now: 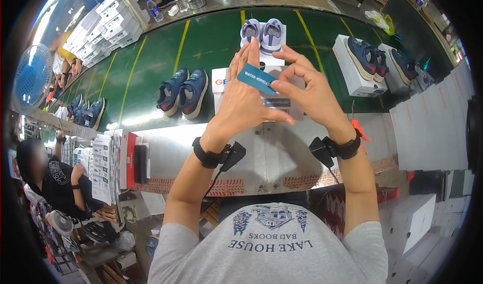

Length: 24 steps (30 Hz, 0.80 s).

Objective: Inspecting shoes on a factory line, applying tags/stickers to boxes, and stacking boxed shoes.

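Note:
A small teal card tag (pixel 255 79) is pinched between the thumb and a finger of my right hand (pixel 314 95). My left hand (pixel 236 102) is open beside it, fingers stretched forward and thumb out to the right. The card's left end lies over the back of my left hand; whether they touch I cannot tell. Beneath both hands is a white shoe box (pixel 220 73), with a dark grey label (pixel 276 102) showing between them. Just past my fingertips, a pair of lavender sneakers (pixel 272 34) stands on another white box (pixel 277 58).
A green conveyor belt (pixel 146 75) with yellow lines runs across. Navy sneakers (pixel 193 95) stand left of my hands; another navy pair (pixel 363 57) tops a box (pixel 359 85) at right. Stacked papers (pixel 103 158) and a person in black (pixel 60 183) are at left, stacked boxes (pixel 427 123) at right.

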Available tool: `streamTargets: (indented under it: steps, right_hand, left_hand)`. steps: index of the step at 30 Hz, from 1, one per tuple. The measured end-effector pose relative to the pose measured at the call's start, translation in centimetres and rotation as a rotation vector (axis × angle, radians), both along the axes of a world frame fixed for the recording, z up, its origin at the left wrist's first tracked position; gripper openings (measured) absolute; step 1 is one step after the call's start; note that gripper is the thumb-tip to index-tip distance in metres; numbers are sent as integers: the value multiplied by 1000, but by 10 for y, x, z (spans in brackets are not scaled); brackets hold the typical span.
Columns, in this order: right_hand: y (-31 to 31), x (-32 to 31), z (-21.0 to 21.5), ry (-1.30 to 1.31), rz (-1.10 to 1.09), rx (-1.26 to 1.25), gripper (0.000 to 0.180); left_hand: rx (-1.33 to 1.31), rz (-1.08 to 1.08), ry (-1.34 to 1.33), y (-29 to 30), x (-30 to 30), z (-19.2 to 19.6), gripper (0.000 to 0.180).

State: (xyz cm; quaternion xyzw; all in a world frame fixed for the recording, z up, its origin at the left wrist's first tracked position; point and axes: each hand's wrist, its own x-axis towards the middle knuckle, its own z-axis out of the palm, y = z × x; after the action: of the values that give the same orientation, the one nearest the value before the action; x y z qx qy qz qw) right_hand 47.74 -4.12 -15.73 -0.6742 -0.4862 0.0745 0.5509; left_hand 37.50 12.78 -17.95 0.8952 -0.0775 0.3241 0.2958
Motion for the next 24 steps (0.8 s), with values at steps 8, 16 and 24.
streamTargets:
  steps: [8,16,24]
  right_hand:
    - [-35,27,18,47,80,-155,17]
    - [-43,42,13,52,98,-289,27]
    - [-52,51,1,152,121,-306,28]
  left_hand:
    - [-320,-276,74,13,-9,10,74]
    - [-341,-22,131,-7,-6,14,13]
    - [-205,93,96,-24,-2,14,11]
